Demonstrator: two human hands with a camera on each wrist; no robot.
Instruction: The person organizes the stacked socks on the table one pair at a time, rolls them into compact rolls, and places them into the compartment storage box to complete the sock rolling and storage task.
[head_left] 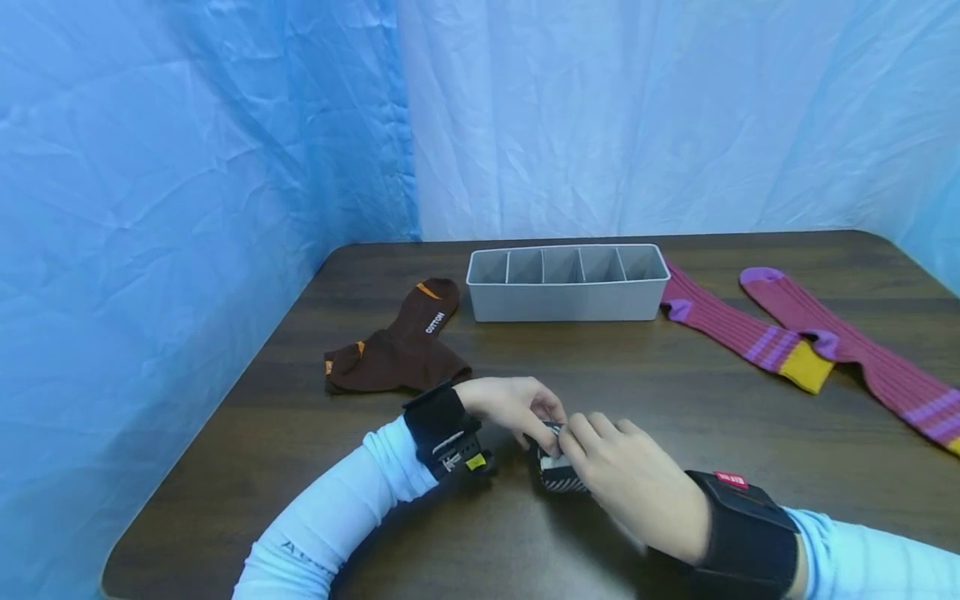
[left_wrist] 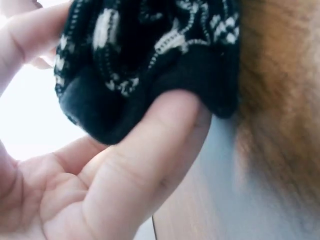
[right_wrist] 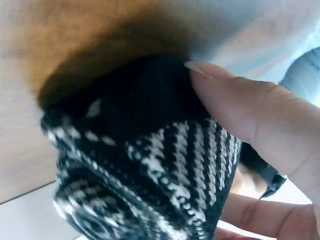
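Two-sided pinch: grip of left hand (head_left: 517, 406) and right hand (head_left: 637, 483) on black-and-white sock (head_left: 564, 481) | over table (head_left: 637, 367), well in from far edge | opposed hold likely to stop roll loosening

Seemingly a screened-off work booth: blue sheeting (head_left: 187, 192) hangs behind and beside the dark table (head_left: 600, 367).
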